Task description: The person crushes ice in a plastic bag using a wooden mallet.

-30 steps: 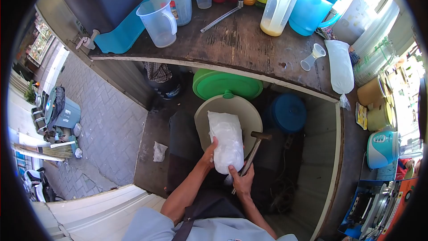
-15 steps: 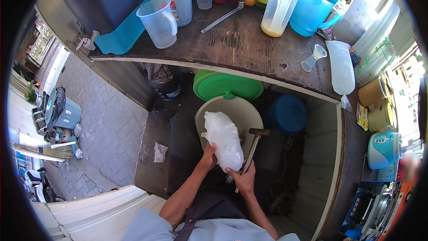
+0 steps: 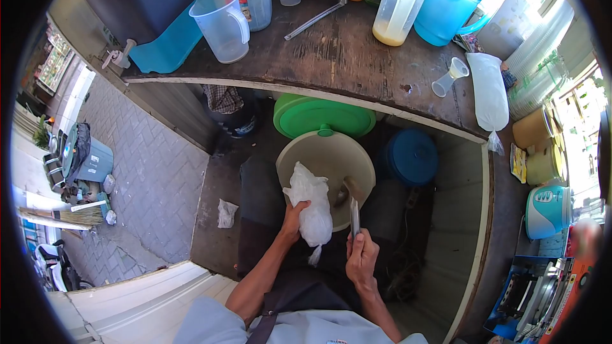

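Observation:
My left hand [image 3: 294,219] is closed around the side of a knotted clear plastic bag of ice [image 3: 311,207], whose tied end points toward me. The bag is over the near side of a beige bucket [image 3: 299,148]. In my right hand [image 3: 363,258] is a hammer [image 3: 355,215], gripped by its metal handle. Its head is raised, slightly blurred, above the bucket's right side and apart from the bag. The bucket stands between my legs, and some of its inside is hidden by the bag.
A green lid [image 3: 325,114] leans behind the bucket, with a blue lidded tub [image 3: 411,158] to the right. Above, the wooden counter [image 3: 319,57] holds a measuring jug [image 3: 220,28], pitchers, bottles and another filled bag [image 3: 488,92]. A crumpled plastic bag [image 3: 227,213] lies at left.
My right hand has left the bag's lower end and moved slightly right, now with a full grip on the hammer. The bag has turned more upright in my left hand, showing its knotted end.

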`<control>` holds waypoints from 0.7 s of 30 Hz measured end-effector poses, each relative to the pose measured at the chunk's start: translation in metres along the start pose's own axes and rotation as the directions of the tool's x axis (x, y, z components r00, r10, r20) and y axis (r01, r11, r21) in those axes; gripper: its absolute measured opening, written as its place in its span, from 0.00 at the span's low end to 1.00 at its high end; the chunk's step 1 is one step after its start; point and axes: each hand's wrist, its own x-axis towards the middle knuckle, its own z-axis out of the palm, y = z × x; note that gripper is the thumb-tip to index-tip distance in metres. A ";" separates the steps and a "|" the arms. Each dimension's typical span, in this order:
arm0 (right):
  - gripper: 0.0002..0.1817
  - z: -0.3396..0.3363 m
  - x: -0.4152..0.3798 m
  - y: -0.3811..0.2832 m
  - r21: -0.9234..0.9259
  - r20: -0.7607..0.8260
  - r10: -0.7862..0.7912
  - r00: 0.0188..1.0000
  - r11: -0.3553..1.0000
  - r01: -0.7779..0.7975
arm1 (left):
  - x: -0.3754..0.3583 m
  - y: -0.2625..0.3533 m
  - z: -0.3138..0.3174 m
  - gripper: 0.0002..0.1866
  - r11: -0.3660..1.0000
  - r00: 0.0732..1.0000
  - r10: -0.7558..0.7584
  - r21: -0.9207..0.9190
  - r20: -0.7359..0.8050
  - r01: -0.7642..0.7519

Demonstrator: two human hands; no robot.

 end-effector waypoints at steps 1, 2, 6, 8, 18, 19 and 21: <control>0.21 0.000 -0.001 -0.006 0.004 -0.012 -0.094 0.996 0.996 0.094 | -0.001 0.001 0.002 0.31 1.000 1.000 -0.003 0.001 0.001 0.003; 0.21 0.001 -0.001 -0.008 0.008 -0.023 -0.188 0.982 0.982 0.189 | -0.002 0.004 0.005 0.31 0.999 1.000 0.012 0.036 -0.029 -0.011; 0.21 0.007 0.009 0.017 -0.093 0.022 -0.257 0.966 0.962 0.258 | 0.000 0.005 0.006 0.33 0.992 0.995 0.060 0.118 -0.079 -0.050; 0.21 0.013 0.016 0.052 -0.280 0.132 -0.045 0.990 0.957 0.081 | 0.003 0.000 0.002 0.33 0.984 0.990 0.102 0.158 -0.093 -0.087; 0.21 0.012 0.006 0.071 -0.145 0.026 0.246 0.969 0.960 -0.240 | -0.003 0.012 -0.004 0.32 0.982 0.985 0.103 0.171 -0.136 -0.079; 0.21 0.011 0.007 0.059 -0.060 0.035 0.241 0.970 0.969 -0.239 | -0.004 0.012 -0.004 0.32 0.982 0.986 0.097 0.172 -0.135 -0.074; 0.20 0.010 0.011 0.033 0.027 0.046 0.231 0.972 0.972 -0.233 | -0.002 0.014 -0.004 0.31 0.989 0.991 0.088 0.128 -0.103 -0.074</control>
